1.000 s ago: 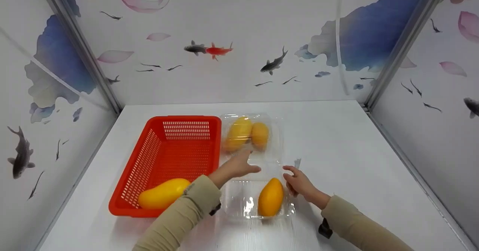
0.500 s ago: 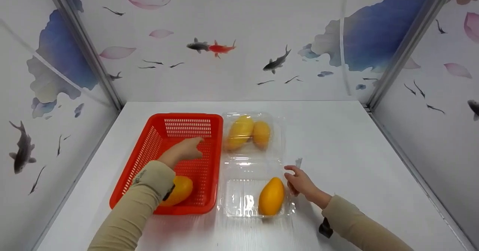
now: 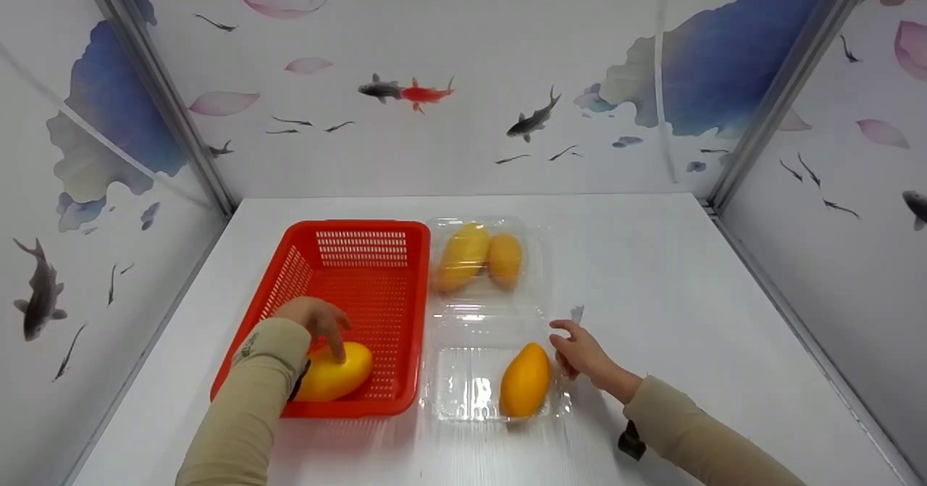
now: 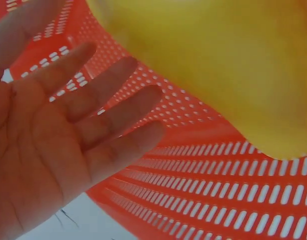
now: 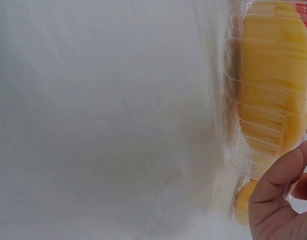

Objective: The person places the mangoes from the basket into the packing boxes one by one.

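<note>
My left hand (image 3: 315, 319) reaches down into the red plastic basket (image 3: 420, 312), its fingers over a large yellow mango (image 3: 337, 381) at the near end. In the left wrist view the fingers (image 4: 118, 140) are spread beside the mango (image 4: 223, 65), with nothing gripped. My right hand (image 3: 586, 355), loosely curled, rests by the right edge of a clear plastic box (image 3: 463, 388). An orange-yellow mango (image 3: 525, 381) lies at that box's right side. The right wrist view has the thumb (image 5: 286, 167) close to the box wall, below the mango (image 5: 273, 85) seen through ribbed plastic.
Behind the near box section, two more mangoes (image 3: 463, 258) show through clear plastic beside the basket's right rim. A small clear scrap (image 3: 577, 314) lies right of the box. Printed panels (image 3: 463, 145) enclose the white table (image 3: 652, 269) at back and sides.
My left hand has moved left from above the clear box, across the basket, then down over the yellow mango. The right hand and the mangoes stay where they were.
</note>
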The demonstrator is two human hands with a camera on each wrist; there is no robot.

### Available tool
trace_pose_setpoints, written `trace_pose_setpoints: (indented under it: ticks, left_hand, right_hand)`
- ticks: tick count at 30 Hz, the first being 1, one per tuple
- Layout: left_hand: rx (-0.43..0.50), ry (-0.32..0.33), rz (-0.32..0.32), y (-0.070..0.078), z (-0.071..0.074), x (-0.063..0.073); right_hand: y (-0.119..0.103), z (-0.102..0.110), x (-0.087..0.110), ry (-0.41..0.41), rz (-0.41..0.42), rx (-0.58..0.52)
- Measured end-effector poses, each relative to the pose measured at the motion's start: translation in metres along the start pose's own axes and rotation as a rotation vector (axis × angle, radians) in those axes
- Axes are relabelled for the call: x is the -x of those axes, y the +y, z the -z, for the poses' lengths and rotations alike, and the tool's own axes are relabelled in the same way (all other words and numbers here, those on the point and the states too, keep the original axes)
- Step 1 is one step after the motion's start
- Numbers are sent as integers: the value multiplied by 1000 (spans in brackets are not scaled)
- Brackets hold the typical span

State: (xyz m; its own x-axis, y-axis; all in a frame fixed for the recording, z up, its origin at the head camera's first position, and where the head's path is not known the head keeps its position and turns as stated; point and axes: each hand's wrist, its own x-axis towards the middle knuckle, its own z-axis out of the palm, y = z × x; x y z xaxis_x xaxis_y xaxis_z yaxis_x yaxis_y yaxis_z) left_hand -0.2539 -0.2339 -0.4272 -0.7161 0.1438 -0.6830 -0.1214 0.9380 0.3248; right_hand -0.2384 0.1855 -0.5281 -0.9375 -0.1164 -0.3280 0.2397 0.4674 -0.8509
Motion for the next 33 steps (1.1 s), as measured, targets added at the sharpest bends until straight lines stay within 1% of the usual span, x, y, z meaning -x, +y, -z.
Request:
trace_pose_setpoints:
  ticks: [3,5,7,9,10,12,13,15,17,19,21,25,28,30,31,33]
  left_hand:
    - [-43,-64,46,-6,2,-1]
    - [-5,-50,85,-8,2,0]
    - [84,-10,125,-9,1,1]
    - [205,77,170,-9,-2,3]
    - [249,119,188,-9,-3,4]
    - [273,131,193,-6,-5,4]
    - [273,110,199,-5,-6,3]
    - [240,37,201,-2,-6,0]
    - [205,-22,188,0,-6,-3]
    - [187,-57,196,0,-5,-5]
    - [193,-42,194,-1,-5,-7]
    - [249,-21,210,-2,-7,-8]
    - [292,30,219,-1,-10,-6]
    - [294,56,215,0,-11,-3]
    - [294,81,212,0,-12,-2]
    - [294,93,208,1,-12,1]
  right_hand:
    - [-1,0,0,11,-8,5]
    - [-1,0,0,10,-10,9]
    - [-2,1,0,9,-10,12]
    - [-2,1,-1,9,-12,8]
    - [-2,1,-1,9,-10,11]
    - [-2,1,-1,11,-14,11]
    - [-2,1,-1,12,-21,7]
    - [-2,1,-1,9,-28,12]
    - [-2,0,-1,6,-33,13]
    - [-2,0,-1,5,-37,10]
    - [-2,1,-1,3,-36,7]
    - [-1,1,-1,4,-28,-10]
    - [0,1,-2,-4,-12,-23]
    - [0,1,-3,-12,-4,-28]
    - [0,1,-3,-16,-3,-29]
    - [0,0,-3,-16,-6,-24]
